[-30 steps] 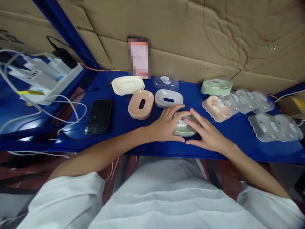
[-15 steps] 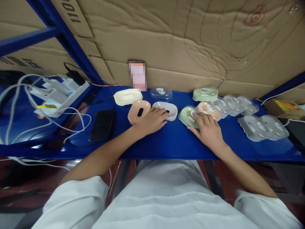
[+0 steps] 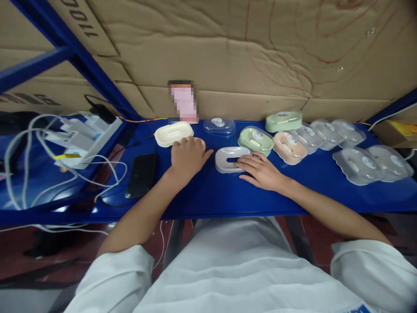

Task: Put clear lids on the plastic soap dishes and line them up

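Observation:
My left hand (image 3: 189,158) lies over a peach oval soap dish (image 3: 199,141) and hides most of it. Its thumb sticks out to the right, apart from the fingers, whose tips are bent down out of sight. With my right hand (image 3: 262,170) I grip the right end of a pale whitish soap dish (image 3: 223,168), fingers over its rim and thumb low at the front. That dish has a dark slot in its bottom and no lid on it. Behind it sits a green soap dish (image 3: 256,141) under a clear lid.
A cream dish (image 3: 174,134) and a loose clear lid (image 3: 219,127) are at the back. Several lidded dishes, including a peach one (image 3: 289,148), stand on the right. Left are a black phone (image 3: 140,176) and a power strip (image 3: 107,134) with cables.
My left hand has gone from the whitish dish to the peach one. My right hand has left the green dish, now farther back, for the whitish dish, which sits nearer me and farther right.

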A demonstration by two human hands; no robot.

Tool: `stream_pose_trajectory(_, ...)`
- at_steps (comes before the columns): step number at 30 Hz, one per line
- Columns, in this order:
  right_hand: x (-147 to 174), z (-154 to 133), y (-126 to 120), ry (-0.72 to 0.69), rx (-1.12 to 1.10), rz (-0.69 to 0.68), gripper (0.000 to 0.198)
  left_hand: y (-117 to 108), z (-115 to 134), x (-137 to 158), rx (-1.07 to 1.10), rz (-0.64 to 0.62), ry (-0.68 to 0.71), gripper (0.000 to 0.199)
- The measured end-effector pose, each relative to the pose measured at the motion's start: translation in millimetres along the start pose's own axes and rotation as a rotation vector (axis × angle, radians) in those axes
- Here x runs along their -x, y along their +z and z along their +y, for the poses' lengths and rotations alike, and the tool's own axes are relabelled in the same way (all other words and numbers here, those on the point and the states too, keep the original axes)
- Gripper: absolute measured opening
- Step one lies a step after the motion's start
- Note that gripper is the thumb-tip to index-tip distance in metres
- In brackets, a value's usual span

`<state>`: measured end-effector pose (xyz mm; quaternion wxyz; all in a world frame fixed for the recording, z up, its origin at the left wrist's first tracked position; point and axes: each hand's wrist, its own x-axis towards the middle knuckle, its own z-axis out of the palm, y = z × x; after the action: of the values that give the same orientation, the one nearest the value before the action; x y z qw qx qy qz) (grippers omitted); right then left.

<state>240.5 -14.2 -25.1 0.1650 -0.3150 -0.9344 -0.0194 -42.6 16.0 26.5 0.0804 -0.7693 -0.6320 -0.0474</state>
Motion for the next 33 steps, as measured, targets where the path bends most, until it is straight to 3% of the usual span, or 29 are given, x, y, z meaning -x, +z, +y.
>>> stream_pose_trajectory(4, -2, 8, 3, 0.028, -0.017, 0.037, 0.038, 7, 1, 2, -0.048, -0.153, 0.086, 0.046)
stream_pose_trajectory(7, -1, 14, 4, 0.029, -0.026, 0.065, 0.037, 10, 5, 6, -0.024, -0.135, 0.185, 0.040)
stream_pose_trajectory(10, 1, 16, 3, -0.024, -0.041, 0.072, 0.037, 7, 5, 5, -0.012, -0.123, 0.189, 0.033)
stream_pose_trajectory(14, 1, 14, 2, -0.069, -0.063, 0.078, 0.036, -4, -9, -7, 0.119, -0.071, 0.067, 0.034)
stream_pose_trajectory(17, 0, 15, 2, -0.063, -0.082, 0.072, 0.036, -6, -35, -21, 0.051, 0.038, -0.061, 0.031)
stream_pose_trajectory(22, 1, 17, 0, -0.072, -0.091, 0.077, 0.035, 4, -77, -38, -0.057, -0.132, -0.170, 0.033)
stream_pose_trajectory(26, 1, 11, -5, 0.037, -0.072, 0.146, 0.036, -5, -79, -38, -0.020, -0.104, -0.168, 0.025)
stream_pose_trajectory(29, 1, 4, -10, 0.223, -0.080, 0.269, 0.041, -17, -58, -26, 0.097, 0.019, -0.044, 0.026)
stream_pose_trajectory(31, 1, 2, -14, 0.361, -0.122, 0.354, 0.042, -21, -35, -11, 0.184, 0.108, 0.156, 0.027)
stream_pose_trajectory(33, 2, 3, -18, 0.486, -0.192, 0.408, 0.043, -19, -9, 7, 0.213, 0.111, 0.405, 0.026)
